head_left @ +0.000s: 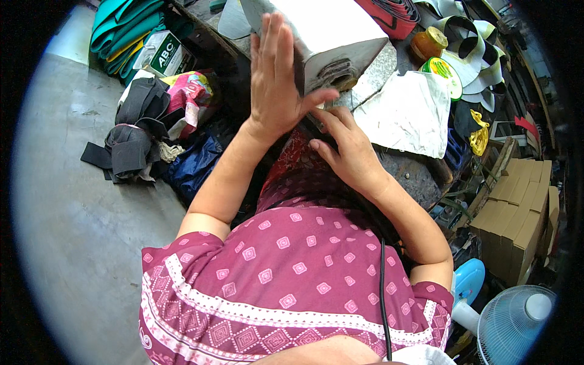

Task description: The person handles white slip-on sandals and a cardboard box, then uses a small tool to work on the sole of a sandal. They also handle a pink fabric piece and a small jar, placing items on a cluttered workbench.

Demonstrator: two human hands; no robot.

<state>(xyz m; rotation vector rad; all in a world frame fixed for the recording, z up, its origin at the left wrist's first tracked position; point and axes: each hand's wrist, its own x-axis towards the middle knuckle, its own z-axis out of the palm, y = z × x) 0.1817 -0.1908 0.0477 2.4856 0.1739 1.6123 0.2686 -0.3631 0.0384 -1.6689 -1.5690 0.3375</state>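
My left hand (274,85) is raised with its fingers straight and its palm flat, along the left side of a large white block-shaped thing (328,27). The near end of this white thing has a dark hollow with folded grey material (336,74) inside. Just below that end is my right hand (351,146), its fingers loosely bent and the thumb apart from them. The right index fingertip lies close to the left thumb. I see nothing held in either hand, though what lies under the right fingertips is partly hidden.
A white cloth (407,112) lies on the bench to the right, by a round green-and-yellow lid (444,76) and an amber jar (429,42). Dark fabric scraps (131,143) are piled at left. Flattened cardboard (514,204) and a fan (517,325) stand at right.
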